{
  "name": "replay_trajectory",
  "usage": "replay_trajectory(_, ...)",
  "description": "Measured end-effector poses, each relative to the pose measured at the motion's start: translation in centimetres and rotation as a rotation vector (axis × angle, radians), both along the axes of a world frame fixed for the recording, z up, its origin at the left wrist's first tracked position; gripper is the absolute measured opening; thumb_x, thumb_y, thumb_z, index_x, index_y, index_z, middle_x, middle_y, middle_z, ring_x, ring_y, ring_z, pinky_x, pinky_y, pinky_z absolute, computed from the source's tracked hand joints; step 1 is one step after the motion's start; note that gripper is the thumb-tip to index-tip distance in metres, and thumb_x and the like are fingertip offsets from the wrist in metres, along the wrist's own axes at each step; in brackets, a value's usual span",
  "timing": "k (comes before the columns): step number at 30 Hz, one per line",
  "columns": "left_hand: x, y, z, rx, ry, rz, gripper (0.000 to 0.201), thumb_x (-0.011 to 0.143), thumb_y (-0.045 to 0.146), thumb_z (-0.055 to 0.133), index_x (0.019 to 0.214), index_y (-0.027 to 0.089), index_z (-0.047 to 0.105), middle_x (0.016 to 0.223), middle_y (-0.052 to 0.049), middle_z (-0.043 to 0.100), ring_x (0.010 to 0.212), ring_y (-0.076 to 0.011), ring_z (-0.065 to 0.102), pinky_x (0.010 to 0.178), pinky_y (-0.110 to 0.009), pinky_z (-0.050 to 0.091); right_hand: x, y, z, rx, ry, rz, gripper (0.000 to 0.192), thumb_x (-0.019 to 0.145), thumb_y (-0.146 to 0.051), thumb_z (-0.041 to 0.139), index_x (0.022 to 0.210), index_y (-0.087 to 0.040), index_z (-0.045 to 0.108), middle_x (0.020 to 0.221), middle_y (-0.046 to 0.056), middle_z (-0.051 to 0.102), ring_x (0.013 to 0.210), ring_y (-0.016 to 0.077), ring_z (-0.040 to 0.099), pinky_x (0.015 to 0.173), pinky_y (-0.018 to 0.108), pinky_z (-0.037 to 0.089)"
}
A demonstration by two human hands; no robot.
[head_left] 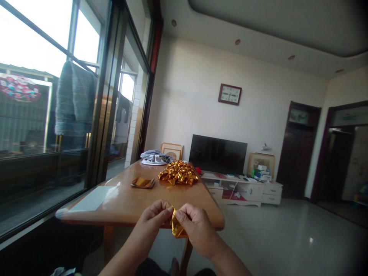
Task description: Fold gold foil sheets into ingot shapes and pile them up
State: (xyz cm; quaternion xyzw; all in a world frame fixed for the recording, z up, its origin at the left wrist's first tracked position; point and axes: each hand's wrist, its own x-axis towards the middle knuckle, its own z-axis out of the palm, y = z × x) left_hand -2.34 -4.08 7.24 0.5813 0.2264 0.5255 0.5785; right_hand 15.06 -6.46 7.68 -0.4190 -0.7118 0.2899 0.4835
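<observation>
A piece of shiny gold foil paper [177, 227], partly folded, is pinched between both hands just in front of the table's near edge. My left hand [153, 218] is closed, thumb and fingers gripping the foil's upper left edge. My right hand [195, 226] is closed too, its thumb pressing the foil from the right. Beyond them on the wooden table [126, 207], a heap of folded gold foil pieces [178, 173] lies toward the far right. A small stack of flat gold foil sheets [143, 182] rests to its left.
Folded pale cloth [155, 157] and picture frames [172, 149] are at the table's far end. A large window [71, 99] borders the left side. Past the table stand a television [217, 154] and a white cabinet [250, 191]. Tiled floor [276, 234] lies to the right.
</observation>
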Motion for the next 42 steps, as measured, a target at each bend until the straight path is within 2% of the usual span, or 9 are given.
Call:
replay_trajectory(5, 0.2, -0.1, -0.3, -0.014, -0.037, 0.02, 0.025, 0.087, 0.037, 0.068, 0.079, 0.015, 0.061, 0.07, -0.001, 0.058, 0.066, -0.0116, 0.051, 0.067, -0.024, 0.041, -0.2, 0.0, 0.3, -0.003, 0.005, 0.007, 0.038, 0.095, -0.051, 0.054, 0.081, -0.016, 0.062, 0.071, 0.001, 0.061, 0.066, 0.014, 0.055, 0.058, 0.024, 0.043)
replay_trajectory(12, 0.1, 0.3, -0.6, 0.047, -0.026, 0.204, 0.026, 0.087, 0.036, 0.066, 0.074, 0.015, 0.059, 0.07, 0.0, 0.057, 0.066, -0.0115, 0.049, 0.065, -0.023, 0.039, 0.3, 0.1, 0.9, -0.005, -0.109, -0.052, 0.035, 0.093, -0.046, 0.056, 0.08, -0.015, 0.064, 0.071, 0.0, 0.06, 0.067, 0.0132, 0.051, 0.059, 0.023, 0.039)
replay_trajectory(15, 0.0, 0.7, -0.8, 0.044, -0.038, 0.245, 0.027, 0.087, 0.037, 0.066, 0.072, 0.016, 0.057, 0.07, 0.0, 0.056, 0.066, -0.0114, 0.049, 0.065, -0.023, 0.039, 0.6, 0.0, 0.8, -0.009, -0.13, -0.046, 0.034, 0.093, -0.046, 0.055, 0.082, -0.015, 0.065, 0.071, 0.0, 0.06, 0.067, 0.013, 0.05, 0.059, 0.023, 0.039)
replay_trajectory(19, -0.2, 1.0, -1.0, 0.022, -0.061, 0.261, 0.027, 0.086, 0.038, 0.066, 0.073, 0.016, 0.056, 0.07, 0.001, 0.057, 0.065, -0.0115, 0.05, 0.065, -0.023, 0.039, 0.7, 0.0, 0.6, -0.036, -0.152, -0.026, 0.033, 0.094, -0.045, 0.054, 0.081, -0.017, 0.064, 0.066, -0.002, 0.057, 0.062, 0.0116, 0.049, 0.057, 0.022, 0.037)
replay_trajectory(25, -0.6, 1.2, -1.0, 0.014, -0.066, 0.263, 0.028, 0.085, 0.039, 0.067, 0.072, 0.017, 0.057, 0.07, 0.0, 0.058, 0.066, -0.0122, 0.051, 0.065, -0.024, 0.039, 0.5, 0.3, 0.3, -0.142, -0.12, 0.0, 0.034, 0.094, -0.049, 0.053, 0.086, -0.018, 0.062, 0.068, 0.0, 0.063, 0.059, 0.0119, 0.055, 0.054, 0.022, 0.04)
replay_trajectory(30, -0.6, 1.2, -0.7, -0.015, -0.105, 0.26, 0.029, 0.084, 0.038, 0.068, 0.069, 0.017, 0.055, 0.068, 0.001, 0.057, 0.064, -0.0115, 0.05, 0.064, -0.023, 0.039, 0.7, 0.3, 0.0, -0.193, -0.1, 0.01, 0.037, 0.093, -0.053, 0.052, 0.084, -0.018, 0.059, 0.065, 0.0, 0.063, 0.054, 0.0108, 0.053, 0.052, 0.022, 0.04)
replay_trajectory(35, -1.0, 1.4, -0.6, -0.025, -0.134, 0.286, 0.03, 0.082, 0.038, 0.069, 0.068, 0.016, 0.055, 0.066, 0.002, 0.055, 0.063, -0.011, 0.049, 0.063, -0.023, 0.039, 0.8, 0.2, -0.1, -0.209, -0.051, 0.102, 0.032, 0.093, -0.047, 0.055, 0.099, -0.017, 0.063, 0.075, 0.001, 0.065, 0.063, 0.0117, 0.057, 0.06, 0.023, 0.044)
replay_trajectory(39, -1.4, 1.7, -0.8, -0.033, -0.128, 0.31, 0.03, 0.081, 0.038, 0.071, 0.067, 0.016, 0.055, 0.064, 0.003, 0.054, 0.06, -0.0099, 0.046, 0.061, -0.023, 0.037, 0.9, 0.1, -0.1, -0.254, -0.008, 0.187, 0.038, 0.093, -0.045, 0.055, 0.118, -0.017, 0.061, 0.083, 0.003, 0.066, 0.07, 0.013, 0.058, 0.066, 0.026, 0.047)
replay_trajectory(42, -1.4, 1.8, -1.0, -0.039, -0.128, 0.295, 0.031, 0.081, 0.038, 0.071, 0.067, 0.016, 0.055, 0.064, 0.003, 0.054, 0.059, -0.01, 0.048, 0.061, -0.023, 0.038, 1.1, 0.0, -0.2, -0.264, -0.008, 0.229, 0.039, 0.094, -0.044, 0.054, 0.122, -0.017, 0.059, 0.087, 0.004, 0.067, 0.073, 0.0133, 0.059, 0.069, 0.027, 0.048)
